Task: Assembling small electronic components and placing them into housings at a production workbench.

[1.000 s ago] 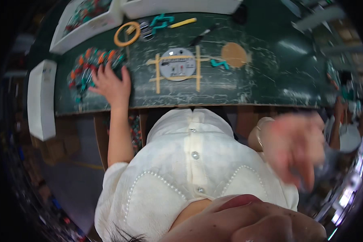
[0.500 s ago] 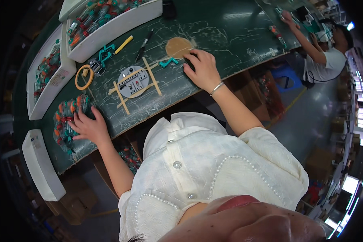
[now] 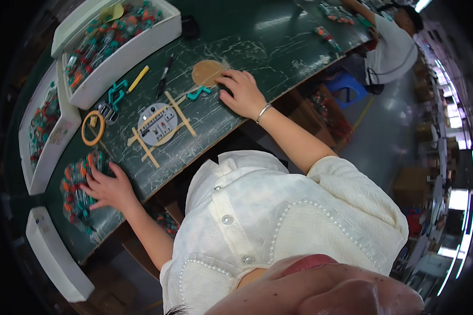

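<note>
My left hand (image 3: 111,188) lies with spread fingers on a packed group of small clear parts with orange, red and teal ends (image 3: 74,178) at the table's left front. My right hand (image 3: 243,95) rests on the table with thumb and fingers apart, its fingertips at the edge of a round tan disc (image 3: 207,73). Beside its thumb lies a bent teal plastic piece (image 3: 198,93). Between my hands, a round grey plate with small dark and red parts (image 3: 157,124) sits within strips of tan tape (image 3: 181,114). Neither hand visibly lifts anything.
Two white foam boxes (image 3: 126,55) (image 3: 55,144) of similar parts stand at the far left. Nearby are a tape roll (image 3: 93,128), a yellow stick (image 3: 138,79), a black pen (image 3: 165,75) and teal clips (image 3: 116,93). Another person (image 3: 394,50) sits at the far right, beside a blue stool (image 3: 347,89).
The whole view has shifted, with the table's things lower and further left. Both my hands keep their places on the table. The other person's arm and head have moved.
</note>
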A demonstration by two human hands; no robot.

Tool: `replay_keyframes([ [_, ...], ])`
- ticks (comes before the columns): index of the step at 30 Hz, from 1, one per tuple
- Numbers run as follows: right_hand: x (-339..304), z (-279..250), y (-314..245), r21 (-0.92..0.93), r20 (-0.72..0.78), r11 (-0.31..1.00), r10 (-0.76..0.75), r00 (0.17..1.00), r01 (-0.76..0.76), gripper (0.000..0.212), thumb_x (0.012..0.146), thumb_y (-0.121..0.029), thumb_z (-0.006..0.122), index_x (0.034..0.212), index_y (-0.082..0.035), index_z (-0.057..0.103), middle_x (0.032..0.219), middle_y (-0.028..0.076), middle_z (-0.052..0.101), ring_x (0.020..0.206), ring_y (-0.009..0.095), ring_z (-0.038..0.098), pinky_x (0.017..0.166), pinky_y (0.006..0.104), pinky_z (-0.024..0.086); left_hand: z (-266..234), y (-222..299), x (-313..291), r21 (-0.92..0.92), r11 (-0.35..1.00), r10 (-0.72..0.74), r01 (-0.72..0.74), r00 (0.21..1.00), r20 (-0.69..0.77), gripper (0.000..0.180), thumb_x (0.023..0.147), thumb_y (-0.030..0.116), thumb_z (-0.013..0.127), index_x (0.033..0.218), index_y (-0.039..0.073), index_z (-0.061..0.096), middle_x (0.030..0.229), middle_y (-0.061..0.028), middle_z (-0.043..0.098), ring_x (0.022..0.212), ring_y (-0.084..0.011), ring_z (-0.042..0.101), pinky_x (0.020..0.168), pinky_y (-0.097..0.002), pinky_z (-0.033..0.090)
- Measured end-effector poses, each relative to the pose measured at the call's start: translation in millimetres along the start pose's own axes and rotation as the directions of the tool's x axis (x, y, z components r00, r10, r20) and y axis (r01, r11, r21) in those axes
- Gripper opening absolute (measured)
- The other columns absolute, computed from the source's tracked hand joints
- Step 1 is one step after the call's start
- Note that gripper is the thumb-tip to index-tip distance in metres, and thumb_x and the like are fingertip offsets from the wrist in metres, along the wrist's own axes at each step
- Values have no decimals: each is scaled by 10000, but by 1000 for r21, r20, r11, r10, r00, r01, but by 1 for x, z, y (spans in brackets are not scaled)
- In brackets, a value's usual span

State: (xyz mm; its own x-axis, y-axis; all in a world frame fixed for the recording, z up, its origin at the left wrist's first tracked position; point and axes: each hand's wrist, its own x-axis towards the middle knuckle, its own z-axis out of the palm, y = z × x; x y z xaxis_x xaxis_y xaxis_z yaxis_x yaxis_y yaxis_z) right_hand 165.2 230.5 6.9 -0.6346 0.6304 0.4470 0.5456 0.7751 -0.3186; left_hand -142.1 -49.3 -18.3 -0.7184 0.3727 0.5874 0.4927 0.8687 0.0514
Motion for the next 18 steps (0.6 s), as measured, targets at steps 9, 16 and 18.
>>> replay_keyframes([
  [9,-4,2,2,21,7,1000,17,1000,-18,331,886,-263,575,1176,-130,663,1291,58,575,1210,255,533,1118,502,292,0,4,2,0,1000,-23,23,999,39,563,904,475,586,1380,181,527,1397,-171,509,1372,-486,346,899,-900,176],
  [16,-2,-2,7,157,-31,987,16,999,-11,354,876,-173,614,1219,-89,641,1255,81,618,1155,279,572,1057,415,391,-1,7,0,27,1000,-7,6,999,50,570,912,474,577,1405,196,512,1430,-160,490,1385,-492,320,901,-897,175],
  [18,-1,-4,13,293,-79,956,43,996,-18,356,873,-139,619,1222,-70,638,1217,90,642,1118,277,593,1012,380,438,-3,8,-1,24,1000,12,-14,999,44,567,914,472,574,1407,201,511,1440,-154,485,1389,-493,313,902,-896,174],
])
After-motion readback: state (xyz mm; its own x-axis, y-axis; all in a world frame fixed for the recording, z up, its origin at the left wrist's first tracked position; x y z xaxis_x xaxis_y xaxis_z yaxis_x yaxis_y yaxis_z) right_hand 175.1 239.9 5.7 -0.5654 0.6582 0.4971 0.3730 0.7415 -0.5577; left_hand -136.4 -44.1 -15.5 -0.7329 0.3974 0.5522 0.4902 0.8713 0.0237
